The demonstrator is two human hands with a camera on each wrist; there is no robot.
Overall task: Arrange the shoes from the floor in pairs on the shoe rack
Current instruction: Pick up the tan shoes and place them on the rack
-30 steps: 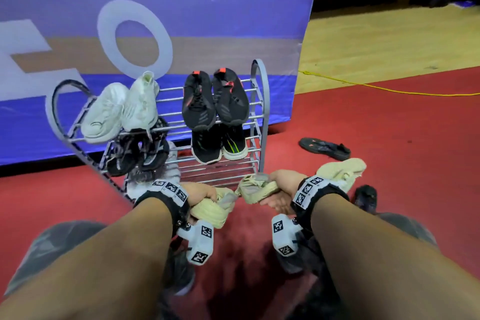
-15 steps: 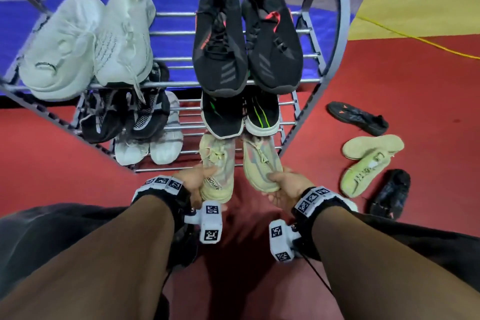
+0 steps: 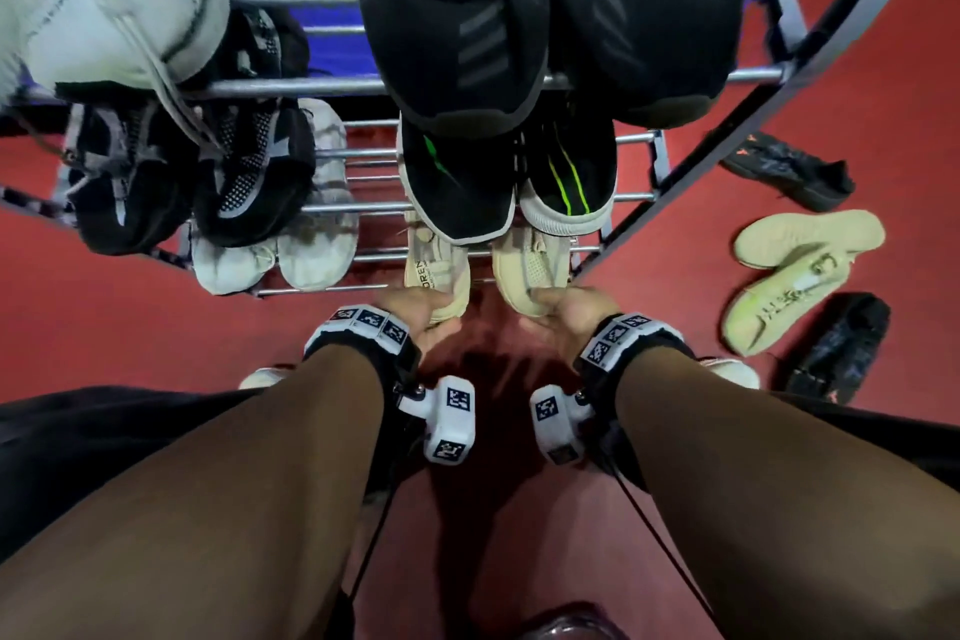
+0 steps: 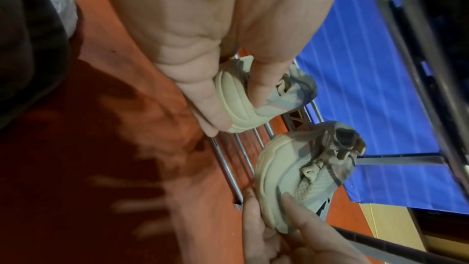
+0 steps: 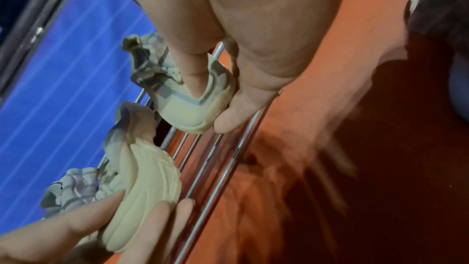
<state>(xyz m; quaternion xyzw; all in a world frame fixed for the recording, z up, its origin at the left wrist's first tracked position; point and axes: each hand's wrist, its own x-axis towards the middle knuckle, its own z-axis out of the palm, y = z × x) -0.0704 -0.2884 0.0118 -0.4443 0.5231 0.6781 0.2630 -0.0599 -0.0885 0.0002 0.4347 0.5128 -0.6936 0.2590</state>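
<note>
On the grey wire shoe rack's lowest shelf, left hand and right hand each pinch a soft, light beige knit sneaker by its firmer rubber heel.

The white sneakers and the black sneakers on the top shelf run off the head view's upper edge — only their toe halves show. The two tan shoes on the bottom shelf lie mostly under the green-striped pair, and the fingers of each hand are tucked out of sight there. In both wrist views the red floor is smeared — its detail cannot be read.
</note>
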